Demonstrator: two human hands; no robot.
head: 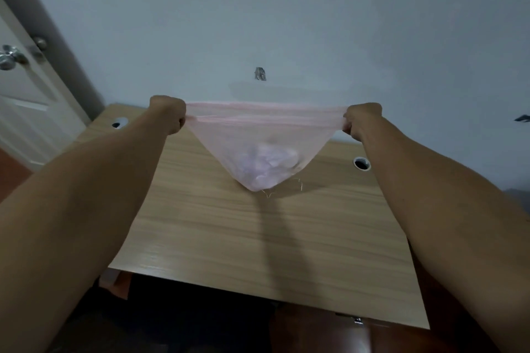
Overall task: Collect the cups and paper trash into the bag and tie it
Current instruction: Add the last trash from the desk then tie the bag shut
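Observation:
A thin pink plastic bag (pixel 229 137) hangs above the wooden table (pixel 258 238), stretched wide between both hands. My left hand (pixel 169 117) grips the left end of its rim. My right hand (pixel 361 120) grips the right end. The rim is pulled taut into a nearly straight line, and the bag sags into a V shape. Pale crumpled contents (pixel 269 165) show through the plastic at the bottom, with its tip just above the tabletop. No cups or loose paper lie on the table.
Two round cable holes (pixel 119 122) (pixel 362 163) sit near the table's back corners. A pale wall stands right behind the table. A white door with a metal knob (pixel 10 57) is at the far left. Dark floor lies below the table's front edge.

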